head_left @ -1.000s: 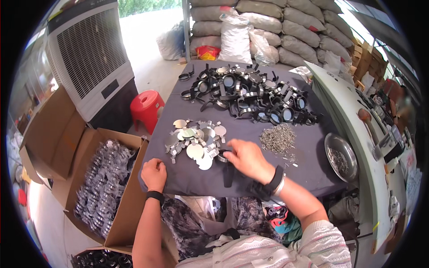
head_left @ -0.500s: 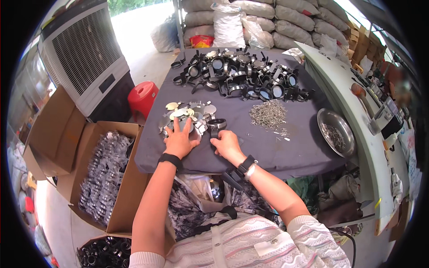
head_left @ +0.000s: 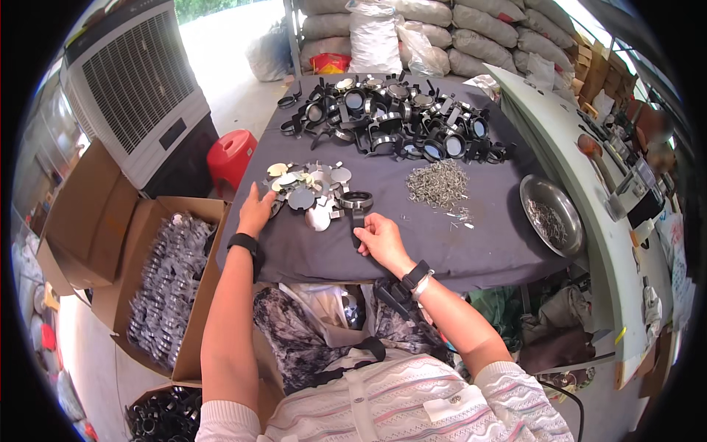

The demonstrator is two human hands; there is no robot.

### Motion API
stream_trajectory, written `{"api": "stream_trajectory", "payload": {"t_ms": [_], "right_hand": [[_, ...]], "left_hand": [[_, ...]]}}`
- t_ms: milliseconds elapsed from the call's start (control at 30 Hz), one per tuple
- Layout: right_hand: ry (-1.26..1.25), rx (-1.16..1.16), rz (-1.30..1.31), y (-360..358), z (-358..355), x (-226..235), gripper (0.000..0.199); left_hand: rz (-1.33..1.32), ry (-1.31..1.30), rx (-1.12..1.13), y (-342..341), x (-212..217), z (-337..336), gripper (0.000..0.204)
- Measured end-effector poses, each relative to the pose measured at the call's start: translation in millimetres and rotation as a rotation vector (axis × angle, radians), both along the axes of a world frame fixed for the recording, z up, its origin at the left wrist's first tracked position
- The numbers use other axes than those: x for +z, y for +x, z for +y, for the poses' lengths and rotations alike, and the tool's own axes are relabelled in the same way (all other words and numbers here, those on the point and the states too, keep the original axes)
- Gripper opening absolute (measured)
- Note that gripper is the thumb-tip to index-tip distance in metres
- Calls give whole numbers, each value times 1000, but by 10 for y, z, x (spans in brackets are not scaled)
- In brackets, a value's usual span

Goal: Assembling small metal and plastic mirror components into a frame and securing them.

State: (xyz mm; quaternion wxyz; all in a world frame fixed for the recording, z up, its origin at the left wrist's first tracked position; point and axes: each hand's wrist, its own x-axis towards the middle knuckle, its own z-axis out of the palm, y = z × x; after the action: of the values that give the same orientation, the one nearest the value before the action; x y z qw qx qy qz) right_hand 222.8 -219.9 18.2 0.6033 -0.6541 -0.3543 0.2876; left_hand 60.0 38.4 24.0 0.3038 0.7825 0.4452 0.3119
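On the grey-covered table [head_left: 471, 254], my right hand [head_left: 381, 239] pinches the black strap of a wristwatch [head_left: 358, 212]. Its round metal-rimmed case points away from me and looks hollow. At the left edge of a heap of thin round discs [head_left: 300, 197], silvery and pale yellow, my left hand [head_left: 255, 211] has its fingers apart. Its fingertips reach the discs there; whether they touch one I cannot tell. Further back lies a large pile of black-strapped watches [head_left: 383, 121]. Right of the discs is a mound of small metal pieces [head_left: 438, 184].
A steel bowl [head_left: 534, 228] with more small metal pieces stands at the table's right edge. Left of the table are an open carton [head_left: 199, 295] of plastic-wrapped items, a red stool [head_left: 230, 158] and an air cooler [head_left: 140, 81]. A pale bench [head_left: 545, 121] runs along the right.
My left hand has slid from the top of the disc heap to its left side, uncovering a grey disc and others. My right hand still holds the watch in nearly the same place.
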Motion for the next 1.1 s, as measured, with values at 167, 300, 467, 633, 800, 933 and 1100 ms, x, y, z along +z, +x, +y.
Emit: {"api": "stream_trajectory", "payload": {"t_ms": [167, 300, 467, 633, 800, 933, 1100], "right_hand": [[163, -31, 100, -41, -2, -143, 19], [186, -54, 83, -70, -3, -151, 25], [171, -97, 48, -73, -1, -180, 29], [147, -102, 44, -28, -52, -142, 28], [42, -2, -55, -97, -143, -19, 19], [-38, -70, -693, 60, -286, 41, 16], [20, -47, -1078, 265, -113, 636, 20]], "left_hand": [[37, -182, -251, 350, -20, 82, 80], [-45, -46, -185, 399, 40, 6, 73], [84, 358, 122, 260, 221, -401, 50], [-431, -235, -395, 382, 133, -1435, 34], [-531, -346, -468, 624, -74, -1841, 55], [-396, -313, -456, 693, -146, -1783, 57], [-555, -365, -402, 765, -199, -1816, 55]]}}
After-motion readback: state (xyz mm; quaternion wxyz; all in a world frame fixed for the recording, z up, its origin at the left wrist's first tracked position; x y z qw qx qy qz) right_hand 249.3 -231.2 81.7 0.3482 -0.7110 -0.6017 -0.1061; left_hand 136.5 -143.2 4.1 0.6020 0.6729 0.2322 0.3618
